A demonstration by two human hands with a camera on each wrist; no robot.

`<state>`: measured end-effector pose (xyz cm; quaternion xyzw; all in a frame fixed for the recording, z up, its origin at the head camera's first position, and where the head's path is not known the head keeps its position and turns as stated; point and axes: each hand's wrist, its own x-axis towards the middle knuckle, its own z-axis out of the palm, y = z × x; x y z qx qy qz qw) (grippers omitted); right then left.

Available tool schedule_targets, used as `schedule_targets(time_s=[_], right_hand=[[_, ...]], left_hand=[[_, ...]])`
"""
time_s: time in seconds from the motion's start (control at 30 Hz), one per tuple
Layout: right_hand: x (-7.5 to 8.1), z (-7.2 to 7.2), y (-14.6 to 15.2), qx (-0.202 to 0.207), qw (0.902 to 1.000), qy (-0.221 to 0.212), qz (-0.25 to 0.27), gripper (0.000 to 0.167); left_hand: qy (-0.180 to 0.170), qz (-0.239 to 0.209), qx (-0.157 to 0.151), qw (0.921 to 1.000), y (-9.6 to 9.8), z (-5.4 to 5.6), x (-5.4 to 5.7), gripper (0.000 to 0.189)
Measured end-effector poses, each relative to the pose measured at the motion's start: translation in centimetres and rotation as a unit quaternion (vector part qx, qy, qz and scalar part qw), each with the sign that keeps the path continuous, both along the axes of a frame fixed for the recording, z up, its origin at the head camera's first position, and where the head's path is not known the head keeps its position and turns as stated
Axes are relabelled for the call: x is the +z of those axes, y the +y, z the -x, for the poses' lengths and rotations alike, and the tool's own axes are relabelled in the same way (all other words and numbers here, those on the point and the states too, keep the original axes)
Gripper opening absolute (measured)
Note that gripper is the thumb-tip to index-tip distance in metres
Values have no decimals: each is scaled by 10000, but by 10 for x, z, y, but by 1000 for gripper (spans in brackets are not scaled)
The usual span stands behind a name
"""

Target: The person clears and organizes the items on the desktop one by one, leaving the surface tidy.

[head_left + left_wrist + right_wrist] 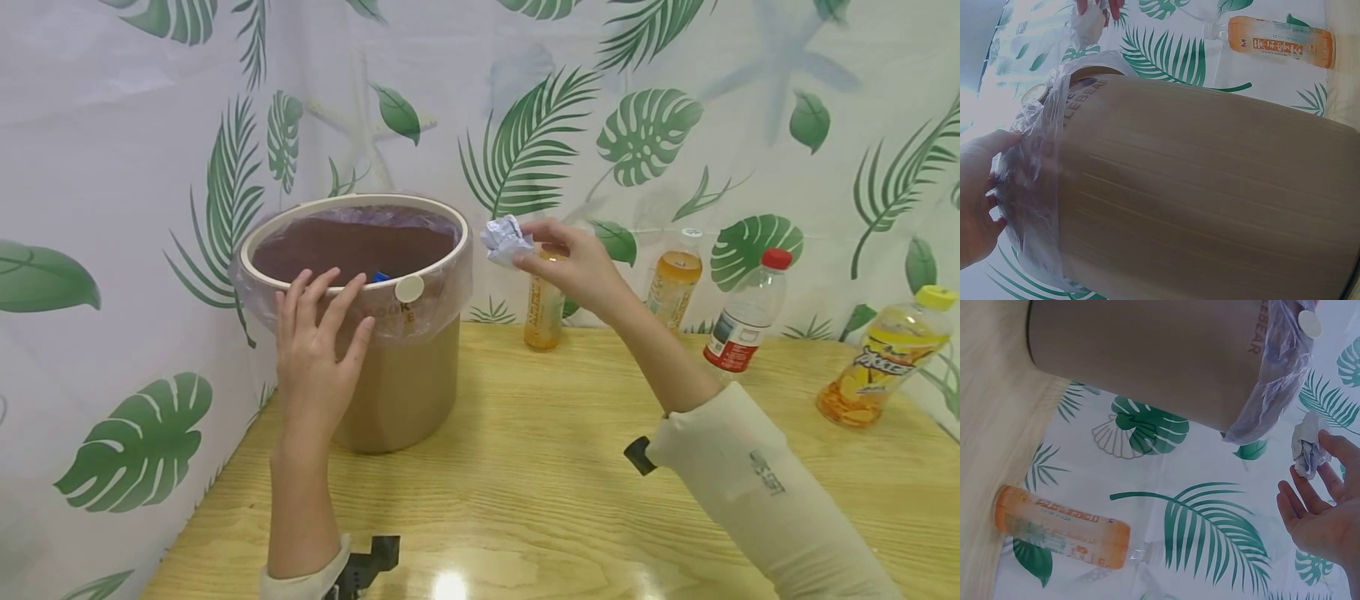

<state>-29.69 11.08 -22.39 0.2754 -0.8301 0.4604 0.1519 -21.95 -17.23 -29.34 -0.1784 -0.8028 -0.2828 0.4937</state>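
My right hand pinches a crumpled ball of white paper between thumb and fingertips. It is up beside the right side of the bin's rim, outside the opening. The brown trash bin stands upright with a cream rim and a clear plastic liner folded down over its outside. Against the near side of the lined rim rests my left hand, fingers spread and mostly straight. Something small and blue shows inside the bin. In the right wrist view the paper ball sits at the fingertips, just past the liner's edge.
Behind my right hand is a bottle of orange drink. Farther right stand another orange drink bottle, a red-capped bottle and a yellow-capped bottle. All are on the wooden table, before a leaf-patterned backdrop.
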Motion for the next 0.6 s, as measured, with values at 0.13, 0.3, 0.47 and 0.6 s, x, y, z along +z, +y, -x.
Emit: schedule_targets(time_s=[0.13, 0.3, 0.47, 0.6], right_hand=[[8, -2, -8, 31, 10000, 1, 25, 36], [16, 0, -17, 20, 9999, -148, -34, 38], [24, 3, -29, 73, 9999, -81, -83, 38], [30, 4, -40, 82, 9998, -12, -158, 37]], left_hand=[[4, -4, 1, 10000, 0, 0, 0, 39], [-2, -4, 10, 10000, 0, 0, 1, 39], [-12, -11, 2, 10000, 0, 0, 1, 38], [-30, 1, 10, 10000, 0, 0, 1, 38]])
